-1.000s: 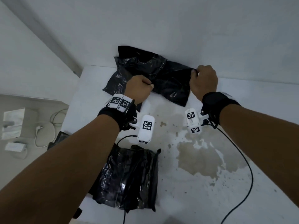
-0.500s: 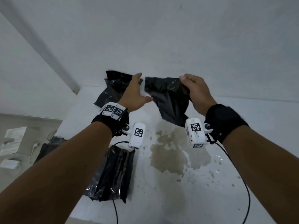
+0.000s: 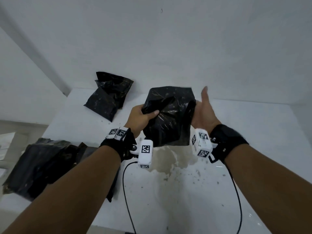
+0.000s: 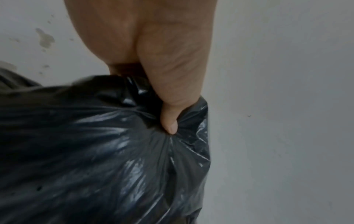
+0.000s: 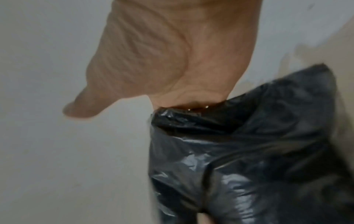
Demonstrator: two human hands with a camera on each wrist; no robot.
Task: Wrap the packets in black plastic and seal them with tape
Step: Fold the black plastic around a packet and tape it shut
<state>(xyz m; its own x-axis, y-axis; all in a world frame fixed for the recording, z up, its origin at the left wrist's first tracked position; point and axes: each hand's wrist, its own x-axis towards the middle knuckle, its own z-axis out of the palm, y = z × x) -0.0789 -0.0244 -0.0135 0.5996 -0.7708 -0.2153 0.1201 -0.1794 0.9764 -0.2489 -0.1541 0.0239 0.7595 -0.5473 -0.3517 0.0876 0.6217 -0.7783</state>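
Observation:
A sheet of black plastic (image 3: 170,125) hangs in the air between my hands, above the white table (image 3: 244,174). My left hand (image 3: 146,114) grips a bunched edge of it; in the left wrist view the thumb (image 4: 170,121) presses into the gathered black plastic (image 4: 95,151). My right hand (image 3: 202,107) is at its right side, palm flat and thumb pointing up. In the right wrist view the fingers of this right hand (image 5: 172,60) disappear into a fold of the black plastic (image 5: 249,151). A wrapped black packet (image 3: 37,168) lies at the table's left edge.
More crumpled black plastic (image 3: 109,97) lies at the back left against the white wall. A brownish stain (image 3: 168,162) marks the table under my hands. Two black cables (image 3: 125,183) run from my wrists toward the near edge.
The plastic has come up off the pile and nearer to me. My left hand, open half a second ago, now grips it. My right hand has gone from pinching the edge to sliding its fingers in.

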